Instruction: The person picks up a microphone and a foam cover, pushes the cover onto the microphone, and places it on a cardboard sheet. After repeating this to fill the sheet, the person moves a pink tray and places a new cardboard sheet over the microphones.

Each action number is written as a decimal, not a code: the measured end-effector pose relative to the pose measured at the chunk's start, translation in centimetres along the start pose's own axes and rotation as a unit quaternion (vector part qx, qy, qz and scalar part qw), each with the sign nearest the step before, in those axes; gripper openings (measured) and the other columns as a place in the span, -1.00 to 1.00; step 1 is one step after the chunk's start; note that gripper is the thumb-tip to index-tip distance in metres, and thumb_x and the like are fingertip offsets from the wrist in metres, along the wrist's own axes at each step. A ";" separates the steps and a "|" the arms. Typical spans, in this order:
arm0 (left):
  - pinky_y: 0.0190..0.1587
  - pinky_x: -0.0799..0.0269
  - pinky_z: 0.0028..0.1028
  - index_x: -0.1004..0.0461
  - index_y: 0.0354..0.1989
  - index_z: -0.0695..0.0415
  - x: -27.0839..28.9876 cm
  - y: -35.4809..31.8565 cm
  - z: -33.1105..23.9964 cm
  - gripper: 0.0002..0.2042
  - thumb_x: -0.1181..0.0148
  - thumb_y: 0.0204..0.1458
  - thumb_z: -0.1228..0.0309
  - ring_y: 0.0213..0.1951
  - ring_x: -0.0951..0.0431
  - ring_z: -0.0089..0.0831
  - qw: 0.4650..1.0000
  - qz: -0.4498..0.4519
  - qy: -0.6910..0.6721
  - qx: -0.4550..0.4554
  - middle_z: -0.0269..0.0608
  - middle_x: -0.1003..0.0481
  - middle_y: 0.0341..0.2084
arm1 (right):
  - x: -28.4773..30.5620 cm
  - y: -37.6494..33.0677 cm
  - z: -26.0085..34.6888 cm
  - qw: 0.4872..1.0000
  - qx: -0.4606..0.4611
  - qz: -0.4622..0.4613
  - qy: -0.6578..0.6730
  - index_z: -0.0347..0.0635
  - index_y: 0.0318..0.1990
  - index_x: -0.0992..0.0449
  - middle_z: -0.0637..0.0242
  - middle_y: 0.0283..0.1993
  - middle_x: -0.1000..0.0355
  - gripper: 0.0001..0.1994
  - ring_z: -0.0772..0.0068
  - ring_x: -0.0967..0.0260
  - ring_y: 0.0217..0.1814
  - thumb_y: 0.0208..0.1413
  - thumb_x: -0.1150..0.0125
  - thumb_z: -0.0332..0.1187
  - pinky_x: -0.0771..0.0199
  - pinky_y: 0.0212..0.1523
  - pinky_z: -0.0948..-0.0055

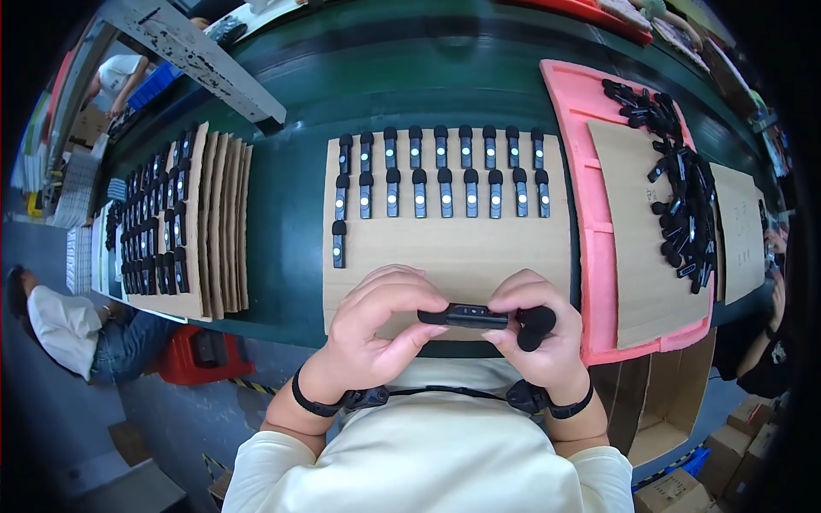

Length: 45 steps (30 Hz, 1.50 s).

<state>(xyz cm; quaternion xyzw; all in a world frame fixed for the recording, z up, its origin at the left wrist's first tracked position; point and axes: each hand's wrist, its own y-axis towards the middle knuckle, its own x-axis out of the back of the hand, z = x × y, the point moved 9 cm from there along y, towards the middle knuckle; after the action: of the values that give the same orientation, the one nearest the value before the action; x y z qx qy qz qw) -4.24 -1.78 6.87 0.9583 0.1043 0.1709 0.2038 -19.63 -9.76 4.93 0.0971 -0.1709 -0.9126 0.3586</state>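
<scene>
In front of my chest, my left hand (389, 321) pinches one end of a small black clip-on microphone (475, 316) between thumb and fingertips. The microphone lies sideways, with a dark rounded foam tip at its left end. My right hand (540, 333) grips the other end. A second black piece with a round foam head (536, 328) is also in the right hand, partly covered by its fingers. Just beyond, a cardboard sheet (453, 244) carries two full rows of similar upright microphones (440, 150) and a single one (339, 245) starting a third row at left.
At left, cardboard sheets (224, 222) stand stacked, the front one lined with microphones. At right, a pink tray (590, 248) holds a cardboard sheet with a loose heap of microphones (680, 209). A metal post (201, 64) rises at back left. People sit at both sides, near a red stool (198, 355).
</scene>
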 end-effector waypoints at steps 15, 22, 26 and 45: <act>0.09 -0.35 -0.08 -0.56 -0.28 0.19 -1.4 -0.6 -2.9 -0.74 -0.44 -0.19 0.53 -0.30 -0.50 -0.36 0.998 0.032 0.049 -0.029 -0.24 -0.53 -0.39 | -0.7 -1.3 2.2 0.997 0.039 0.039 -0.060 -0.24 -0.11 -0.52 0.28 -0.32 -0.44 -0.63 0.53 -0.25 -0.47 -0.13 -0.45 -0.61 -0.24 -0.45 0.54; 0.10 -0.33 -0.07 -0.56 -0.28 0.15 -1.3 -1.1 -4.4 -0.75 -0.42 -0.20 0.55 -0.32 -0.51 -0.37 0.990 0.043 0.108 -0.082 -0.25 -0.53 -0.39 | -1.0 -1.6 2.6 0.997 0.031 0.044 -0.064 -0.24 -0.12 -0.52 0.28 -0.33 -0.44 -0.63 0.52 -0.29 -0.45 -0.15 -0.46 -0.62 -0.26 -0.44 0.54; 0.11 -0.31 -0.07 -0.56 -0.30 0.13 -1.5 -1.3 -5.2 -0.75 -0.39 -0.21 0.56 -0.31 -0.53 -0.36 0.988 0.036 0.119 -0.088 -0.25 -0.53 -0.37 | -0.9 -2.0 2.2 0.997 0.019 0.039 -0.064 -0.24 -0.14 -0.51 0.27 -0.34 -0.45 -0.64 0.49 -0.32 -0.44 -0.15 -0.44 -0.63 -0.29 -0.43 0.55; -0.20 -0.33 -0.29 -0.54 -0.27 0.16 -0.1 0.6 2.0 -0.67 -0.32 -0.33 0.60 -0.38 -0.47 -0.23 0.987 0.040 0.155 -0.027 -0.23 -0.49 -0.44 | -2.3 1.9 -1.7 0.991 -0.055 0.072 -0.100 -0.22 -0.17 -0.46 0.35 -0.35 -0.39 -0.64 0.57 -0.34 -0.37 -0.14 -0.43 -0.64 -0.32 -0.36 0.58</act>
<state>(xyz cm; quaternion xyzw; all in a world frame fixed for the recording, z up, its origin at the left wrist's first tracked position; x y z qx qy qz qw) -3.52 -3.06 5.43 0.9181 0.0911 0.3278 0.2035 -16.31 -9.88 4.24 -0.0266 -0.1622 -0.8974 0.4095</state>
